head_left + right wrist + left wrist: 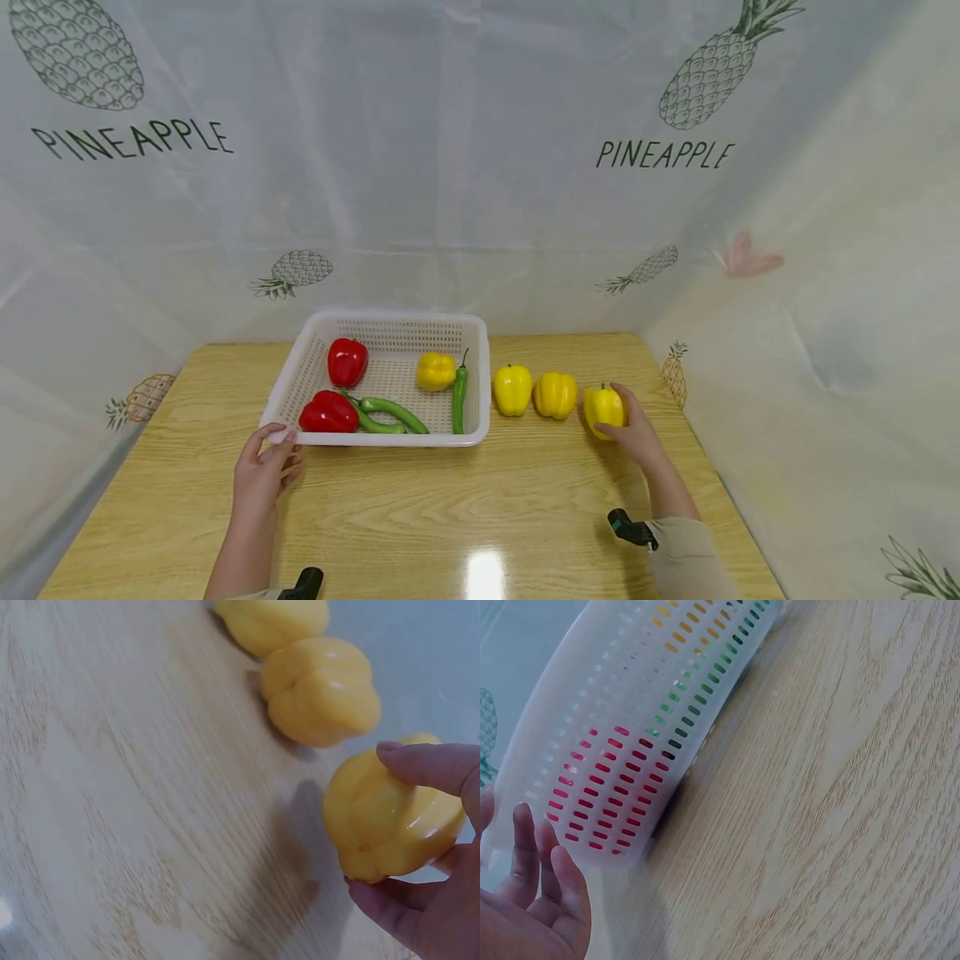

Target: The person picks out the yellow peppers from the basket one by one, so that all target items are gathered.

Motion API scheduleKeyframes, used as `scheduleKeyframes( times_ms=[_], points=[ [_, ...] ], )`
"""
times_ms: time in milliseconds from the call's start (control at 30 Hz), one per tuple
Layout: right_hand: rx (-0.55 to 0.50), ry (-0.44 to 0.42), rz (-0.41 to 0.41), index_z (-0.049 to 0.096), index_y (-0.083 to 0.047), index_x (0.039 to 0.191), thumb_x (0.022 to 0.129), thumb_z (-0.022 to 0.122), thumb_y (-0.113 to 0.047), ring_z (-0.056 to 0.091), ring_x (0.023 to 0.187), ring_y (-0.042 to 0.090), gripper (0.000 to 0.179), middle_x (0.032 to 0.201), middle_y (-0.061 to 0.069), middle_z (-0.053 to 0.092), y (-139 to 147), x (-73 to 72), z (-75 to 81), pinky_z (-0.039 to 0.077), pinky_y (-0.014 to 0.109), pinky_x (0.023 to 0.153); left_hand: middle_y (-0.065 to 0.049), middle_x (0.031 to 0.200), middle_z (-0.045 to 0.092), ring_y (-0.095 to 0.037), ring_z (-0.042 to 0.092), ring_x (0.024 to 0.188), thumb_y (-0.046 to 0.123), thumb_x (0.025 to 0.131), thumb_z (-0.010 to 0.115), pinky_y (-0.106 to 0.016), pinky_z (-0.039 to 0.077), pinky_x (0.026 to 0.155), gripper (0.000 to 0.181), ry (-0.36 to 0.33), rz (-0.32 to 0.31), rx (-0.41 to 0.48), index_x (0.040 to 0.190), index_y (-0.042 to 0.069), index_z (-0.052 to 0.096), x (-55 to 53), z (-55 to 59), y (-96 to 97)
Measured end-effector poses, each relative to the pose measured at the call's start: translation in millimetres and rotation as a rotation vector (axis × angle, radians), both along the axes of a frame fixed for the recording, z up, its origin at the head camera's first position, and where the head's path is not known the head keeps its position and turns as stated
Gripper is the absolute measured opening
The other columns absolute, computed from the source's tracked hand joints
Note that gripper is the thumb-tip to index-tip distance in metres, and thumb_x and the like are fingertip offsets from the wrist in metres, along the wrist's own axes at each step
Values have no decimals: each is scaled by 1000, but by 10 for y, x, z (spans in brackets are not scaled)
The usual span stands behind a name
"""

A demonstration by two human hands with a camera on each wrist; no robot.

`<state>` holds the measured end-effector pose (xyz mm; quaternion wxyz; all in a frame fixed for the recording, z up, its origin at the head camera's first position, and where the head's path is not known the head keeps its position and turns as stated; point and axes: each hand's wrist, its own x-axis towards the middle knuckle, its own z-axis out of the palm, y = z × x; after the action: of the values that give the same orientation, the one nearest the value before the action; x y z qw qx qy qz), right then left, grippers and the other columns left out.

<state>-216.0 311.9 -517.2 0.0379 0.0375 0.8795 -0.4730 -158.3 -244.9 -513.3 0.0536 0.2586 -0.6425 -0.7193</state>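
My right hand (pixel 636 433) grips a yellow bell pepper (pixel 603 410) at the right end of a row, thumb on one side and fingers on the other. In the right wrist view, this pepper (pixel 375 817) casts a shadow on the table beside it. Two more yellow bell peppers (pixel 555 395) (pixel 513 390) stand to its left. My left hand (pixel 261 475) pinches the near left corner of a white plastic basket (pixel 405 439), its other fingers loosely bent outside the wall. Inside lie two red bell peppers (pixel 347 362) (pixel 330 412), a yellow bell pepper (pixel 436 371) and several green chilli peppers (pixel 459 400).
The wooden table (pixel 420 517) reaches back to a pale plastic curtain (pixel 450 167) printed with pineapples, which also hangs along the right side. The row of yellow peppers stands close to the basket's right wall.
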Motion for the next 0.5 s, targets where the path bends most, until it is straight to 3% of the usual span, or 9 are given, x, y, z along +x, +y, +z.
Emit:
scheduleKeyframes(
  times_ms=[167, 500],
  points=[
    [19, -7, 0, 20, -10, 152, 89, 69, -7, 26, 134, 51, 80, 154, 30, 17, -29, -51, -74, 28, 66, 104, 8, 76, 67, -8, 63, 67, 26, 97, 63, -23, 53, 59, 33, -2, -8, 6, 125, 16, 48, -4, -14, -8],
    [43, 1, -47, 23, -7, 151, 87, 71, -5, 30, 133, 50, 79, 152, 30, 23, -84, -183, -136, 30, 64, 103, 9, 76, 67, -9, 63, 67, 25, 96, 63, -23, 53, 60, 29, -13, 2, 7, 121, 18, 50, -14, -7, -1]
  ],
)
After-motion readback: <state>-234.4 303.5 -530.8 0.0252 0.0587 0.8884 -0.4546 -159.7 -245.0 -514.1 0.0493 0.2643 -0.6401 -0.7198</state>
